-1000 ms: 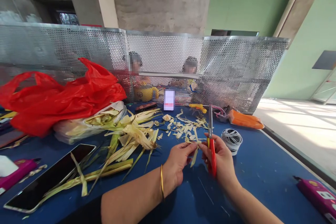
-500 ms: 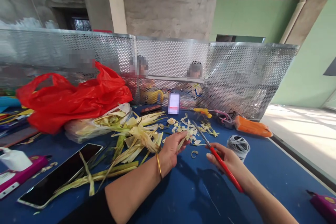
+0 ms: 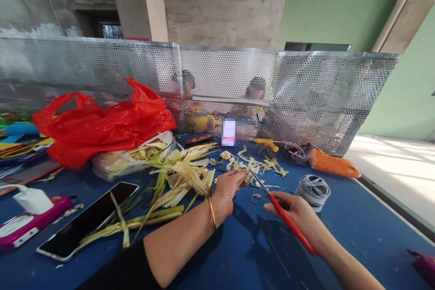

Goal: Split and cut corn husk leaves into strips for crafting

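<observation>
Leaf strips (image 3: 176, 176), pale yellow and green, sprawl across the middle of the blue surface (image 3: 356, 217), in front of a perforated metal screen (image 3: 306, 95) with 2 people seated behind it. A red plastic bag (image 3: 102, 124) slumps to the left of the heap, and a dark phone (image 3: 88, 219) lies flat at the near left with strips across it. The left hand (image 3: 229, 188) reaches to the edge of the cut scraps (image 3: 251, 165), its fingers (image 3: 242, 176) pressed together and seemingly pinching a pale leaf piece (image 3: 245, 180). The right hand (image 3: 299, 215) lies low on the surface, fingers curled around the red handles of the scissors (image 3: 278, 210). The blades look closed and point up toward the left fingertips, stopping just beside them. A coil of white band (image 3: 312, 188) sits just beyond the right hand.
</observation>
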The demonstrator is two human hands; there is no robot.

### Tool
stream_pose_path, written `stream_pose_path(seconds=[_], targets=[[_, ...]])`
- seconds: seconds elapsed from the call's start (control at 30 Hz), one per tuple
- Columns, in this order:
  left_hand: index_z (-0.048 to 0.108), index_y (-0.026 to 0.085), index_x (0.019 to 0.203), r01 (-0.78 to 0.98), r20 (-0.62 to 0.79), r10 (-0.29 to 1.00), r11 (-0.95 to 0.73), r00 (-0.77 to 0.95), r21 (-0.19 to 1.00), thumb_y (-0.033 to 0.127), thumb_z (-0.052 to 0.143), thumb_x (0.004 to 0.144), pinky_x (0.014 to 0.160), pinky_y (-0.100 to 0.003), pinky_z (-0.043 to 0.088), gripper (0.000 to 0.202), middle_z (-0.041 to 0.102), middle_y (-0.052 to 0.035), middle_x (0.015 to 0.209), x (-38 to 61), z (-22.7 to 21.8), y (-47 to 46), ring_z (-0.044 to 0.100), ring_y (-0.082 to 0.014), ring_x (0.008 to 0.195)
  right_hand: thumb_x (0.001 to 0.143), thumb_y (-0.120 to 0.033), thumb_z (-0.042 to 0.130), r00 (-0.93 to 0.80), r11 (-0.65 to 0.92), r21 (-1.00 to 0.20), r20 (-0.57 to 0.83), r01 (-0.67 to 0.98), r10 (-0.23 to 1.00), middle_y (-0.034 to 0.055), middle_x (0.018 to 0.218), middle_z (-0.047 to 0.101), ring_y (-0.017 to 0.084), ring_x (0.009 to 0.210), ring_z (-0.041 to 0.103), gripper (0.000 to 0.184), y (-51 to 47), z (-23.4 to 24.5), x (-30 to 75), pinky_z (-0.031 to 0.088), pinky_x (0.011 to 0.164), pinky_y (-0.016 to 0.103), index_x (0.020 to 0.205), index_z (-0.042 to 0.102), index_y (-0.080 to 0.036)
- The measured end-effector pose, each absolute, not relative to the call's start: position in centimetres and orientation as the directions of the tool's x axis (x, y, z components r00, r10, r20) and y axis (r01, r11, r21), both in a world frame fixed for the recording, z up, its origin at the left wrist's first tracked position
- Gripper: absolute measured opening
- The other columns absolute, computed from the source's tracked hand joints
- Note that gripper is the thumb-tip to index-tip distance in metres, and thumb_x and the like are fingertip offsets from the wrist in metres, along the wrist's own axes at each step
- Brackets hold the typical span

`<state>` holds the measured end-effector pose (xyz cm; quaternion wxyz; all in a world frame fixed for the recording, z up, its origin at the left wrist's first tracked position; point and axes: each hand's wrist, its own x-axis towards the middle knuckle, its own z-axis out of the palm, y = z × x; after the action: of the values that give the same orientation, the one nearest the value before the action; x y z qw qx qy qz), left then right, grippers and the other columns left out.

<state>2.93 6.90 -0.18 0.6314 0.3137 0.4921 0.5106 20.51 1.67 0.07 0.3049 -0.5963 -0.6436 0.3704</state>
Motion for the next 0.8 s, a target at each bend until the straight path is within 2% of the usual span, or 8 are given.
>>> stream_pose_path(seconds=[0.47, 0.63, 0.8], targets=[[0.073, 0.020, 0.082, -0.354, -0.315, 0.949, 0.299, 0.014, 0.886, 0.034, 0.075, 0.059, 0.079, -0.030, 0.039, 0.027, 0.072, -0.0038, 0.092, 2.88, -0.39, 6.98, 0.064, -0.0174, 0.080, 0.069, -0.044, 0.072, -0.147, 0.035, -0.880, -0.040, 0.473, 0.988, -0.0056, 0.053, 0.044, 0.009, 0.050, 0.033, 0.025, 1.62, -0.37, 20.40, 0.026, 0.045, 0.021, 0.073, 0.069, -0.019], [0.072, 0.020, 0.085, -0.352, -0.325, 0.946, 0.311, 0.020, 0.883, 0.033, 0.075, 0.060, 0.077, -0.029, 0.039, 0.028, 0.071, -0.0042, 0.095, 2.85, -0.56, 7.03, 0.064, -0.0172, 0.080, 0.069, -0.045, 0.071, -0.163, 0.038, -0.886, -0.043, 0.461, 0.986, -0.0045, 0.057, 0.051, 0.011, 0.052, 0.040, 0.026, 1.66, -0.42, 20.39, 0.031, 0.048, 0.022, 0.075, 0.070, -0.019], [0.069, 0.017, 0.077, -0.385, -0.315, 0.948, 0.305, 0.037, 0.871, 0.032, 0.077, 0.060, 0.073, -0.027, 0.043, 0.024, 0.070, -0.0040, 0.082, 2.93, -0.26, 7.07, 0.063, -0.0163, 0.074, 0.063, -0.048, 0.073, -0.127, 0.057, -0.887, -0.001, 0.458, 0.992, -0.0026, 0.055, 0.056, 0.015, 0.053, 0.049, 0.030, 1.64, -0.19, 20.50, 0.036, 0.048, 0.023, 0.073, 0.072, -0.019]])
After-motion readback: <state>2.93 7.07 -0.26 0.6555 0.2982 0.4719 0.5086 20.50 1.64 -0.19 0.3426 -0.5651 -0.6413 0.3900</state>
